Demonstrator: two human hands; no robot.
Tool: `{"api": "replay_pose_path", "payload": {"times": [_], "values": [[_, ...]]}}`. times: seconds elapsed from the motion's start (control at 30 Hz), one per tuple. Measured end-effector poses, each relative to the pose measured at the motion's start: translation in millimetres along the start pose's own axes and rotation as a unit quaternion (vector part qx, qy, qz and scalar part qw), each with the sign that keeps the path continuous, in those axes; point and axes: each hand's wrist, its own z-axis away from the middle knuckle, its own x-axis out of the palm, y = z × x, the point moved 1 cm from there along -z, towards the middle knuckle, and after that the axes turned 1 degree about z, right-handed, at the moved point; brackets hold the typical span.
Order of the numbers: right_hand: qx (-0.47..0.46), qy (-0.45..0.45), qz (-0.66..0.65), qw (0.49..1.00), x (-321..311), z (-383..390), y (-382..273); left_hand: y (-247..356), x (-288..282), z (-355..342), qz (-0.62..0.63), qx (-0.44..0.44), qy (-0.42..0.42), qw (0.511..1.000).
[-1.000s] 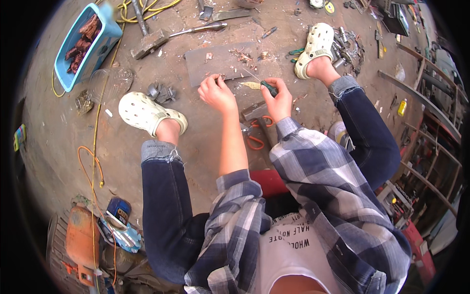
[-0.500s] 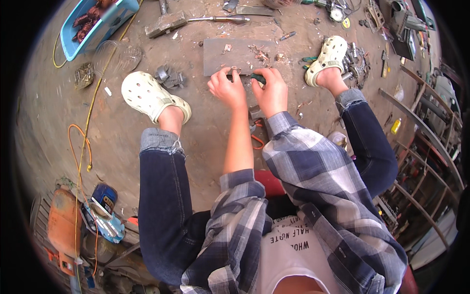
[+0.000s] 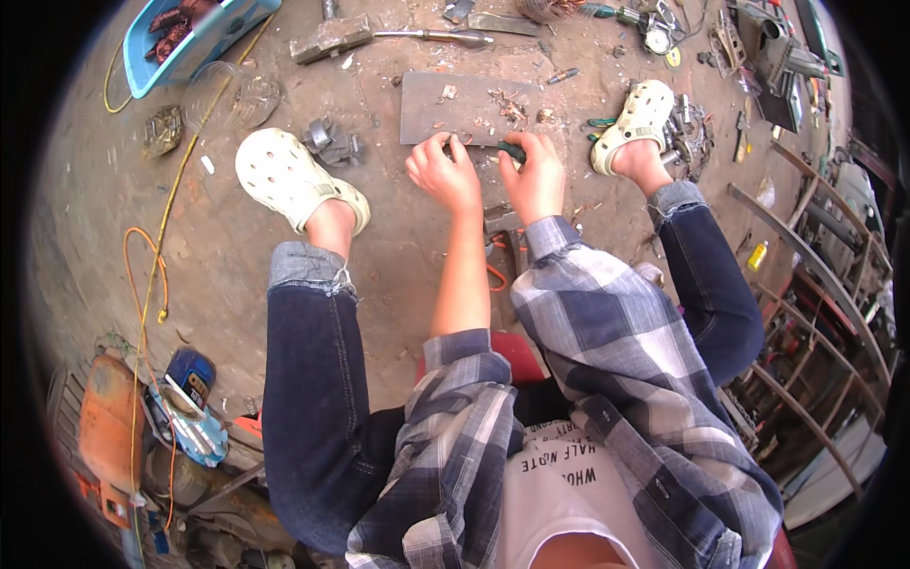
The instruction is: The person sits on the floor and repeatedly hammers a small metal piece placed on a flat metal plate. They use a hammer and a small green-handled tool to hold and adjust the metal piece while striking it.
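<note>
My left hand (image 3: 445, 174) is closed in a pinch at the near edge of a flat grey metal plate (image 3: 464, 100). Its fingertips hide most of whatever small dark piece is between them. Beside it, my right hand (image 3: 536, 178) grips a dark green handle (image 3: 512, 151); the tool's working end is too small to make out. Small copper-coloured scraps (image 3: 512, 107) lie scattered over the plate. Below my hands, on the ground, sits a grey metal block (image 3: 500, 219), close to an orange-handled tool (image 3: 497, 275).
A hammer (image 3: 332, 40) lies beyond the plate. Dark metal pieces (image 3: 332, 142) are by my left shoe, and a metal heap (image 3: 690, 128) is by my right. A blue basin (image 3: 142, 71) holds reddish-brown coils. Metal frames (image 3: 820, 275) stand at right, an orange machine (image 3: 116, 412) at lower left.
The whole view has shifted slightly. Both hands keep nearly the same place at the plate's near edge, the right one a little farther from the left, still gripping the green handle.
</note>
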Motion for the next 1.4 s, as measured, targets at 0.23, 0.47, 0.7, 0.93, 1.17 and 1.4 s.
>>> {"api": "replay_pose_path", "payload": {"times": [0.23, 0.47, 0.7, 0.93, 1.17, 1.4], "values": [[-0.012, -0.007, -0.004, 1.0, 1.1, 1.4, -1.6, -0.3, 2.4, -1.2, -0.015, 0.017, -0.001, 1.0], [-0.01, -0.015, 0.01, 1.0, -1.9, 1.1, -4.6, -1.7, 6.2, 3.8, -0.007, 0.02, -0.013, 1.0], [-0.01, -0.015, 0.013, 1.0, -1.7, 1.0, -1.5, 3.6, 1.1, 3.3, -0.01, 0.022, -0.028, 0.999], [-0.007, -0.009, -0.003, 1.0, -1.7, 2.7, 0.2, 0.9, 0.4, 2.8, 0.003, 0.018, -0.027, 0.999], [-0.04, -0.008, 0.017, 0.999, -0.1, 1.1, -2.4, 3.9, -0.7, 1.6, 0.005, 0.022, -0.036, 0.999], [-0.055, -0.002, 0.028, 0.998, 1.6, -1.8, -7.9, 0.9, 2.1, -0.1, 0.02, 0.007, -0.02, 1.0]]}}
